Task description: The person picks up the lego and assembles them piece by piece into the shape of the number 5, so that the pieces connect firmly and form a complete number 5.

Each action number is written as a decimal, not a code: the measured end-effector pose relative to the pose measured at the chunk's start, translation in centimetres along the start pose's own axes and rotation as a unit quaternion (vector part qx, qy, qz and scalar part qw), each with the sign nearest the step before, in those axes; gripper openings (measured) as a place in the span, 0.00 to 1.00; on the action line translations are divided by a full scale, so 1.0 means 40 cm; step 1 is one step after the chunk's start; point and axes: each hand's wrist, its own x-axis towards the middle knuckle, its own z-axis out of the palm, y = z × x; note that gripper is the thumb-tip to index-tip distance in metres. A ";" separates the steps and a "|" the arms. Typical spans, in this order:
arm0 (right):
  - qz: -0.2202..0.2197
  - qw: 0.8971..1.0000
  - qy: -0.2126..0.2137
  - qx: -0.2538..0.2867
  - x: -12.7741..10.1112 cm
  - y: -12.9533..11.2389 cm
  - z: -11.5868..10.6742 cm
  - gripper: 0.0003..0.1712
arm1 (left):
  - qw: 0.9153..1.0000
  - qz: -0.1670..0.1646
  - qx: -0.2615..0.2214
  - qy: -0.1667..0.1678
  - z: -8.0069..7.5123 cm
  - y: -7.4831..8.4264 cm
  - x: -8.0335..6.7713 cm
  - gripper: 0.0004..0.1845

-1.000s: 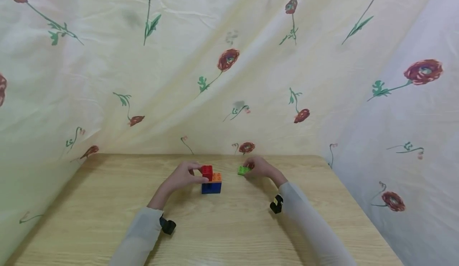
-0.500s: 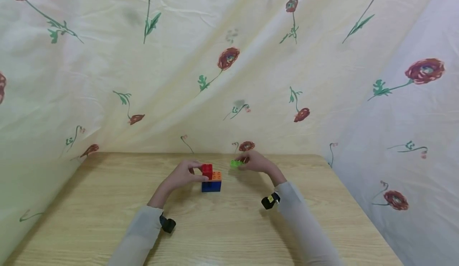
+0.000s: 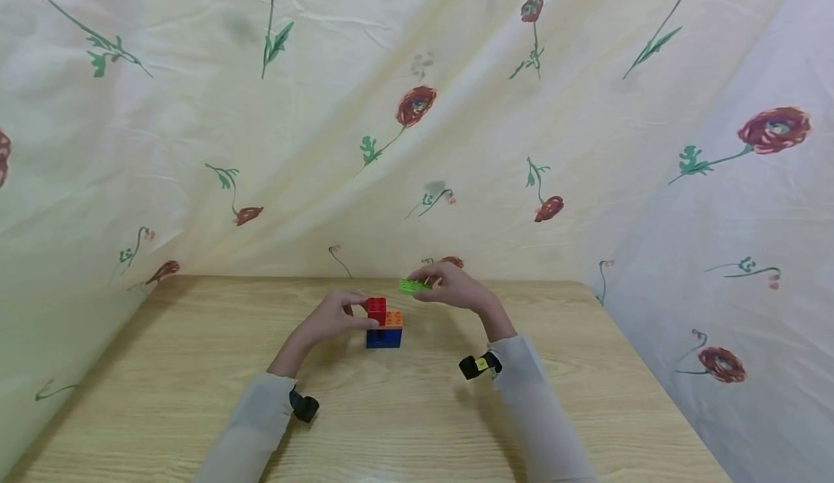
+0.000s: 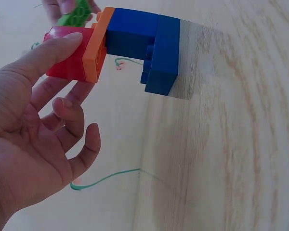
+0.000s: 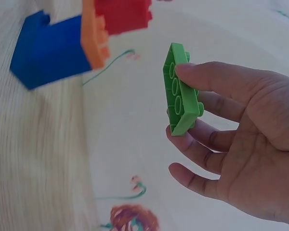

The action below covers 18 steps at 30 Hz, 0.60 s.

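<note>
My left hand (image 3: 331,318) pinches a red toy brick (image 3: 376,310) between thumb and fingers. That brick sits on one end of a flat orange brick (image 3: 394,318), whose other studs stay bare. Under the orange one, the left wrist view shows an upper blue brick (image 4: 132,32) joined to a lower blue brick (image 4: 164,53) on the table. My right hand (image 3: 459,289) grips a flat light-green brick (image 5: 183,98) by its edges. The green brick is up in the air, behind and a little right of the stack, its hollow underside facing the right wrist camera.
The stack stands on a pale wooden table (image 3: 391,425). A cream cloth (image 3: 313,143) printed with red flowers hangs behind and beside the table. Each wrist carries a small black camera, such as the left one (image 3: 304,405).
My right hand has lifted the green brick off the right part of the table and carried it up and left, towards the stack. My left hand keeps its place on the red brick.
</note>
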 end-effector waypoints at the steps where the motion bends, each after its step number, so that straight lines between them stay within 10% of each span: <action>1: -0.004 1.000 0.002 0.001 0.000 -0.007 0.002 0.20 | 1.000 -0.001 0.000 -0.001 0.000 0.001 0.000 0.24; 18: -0.041 0.997 0.056 0.029 -0.002 -0.056 0.058 0.22 | 1.000 0.017 -0.016 -0.007 0.000 0.005 0.003 0.19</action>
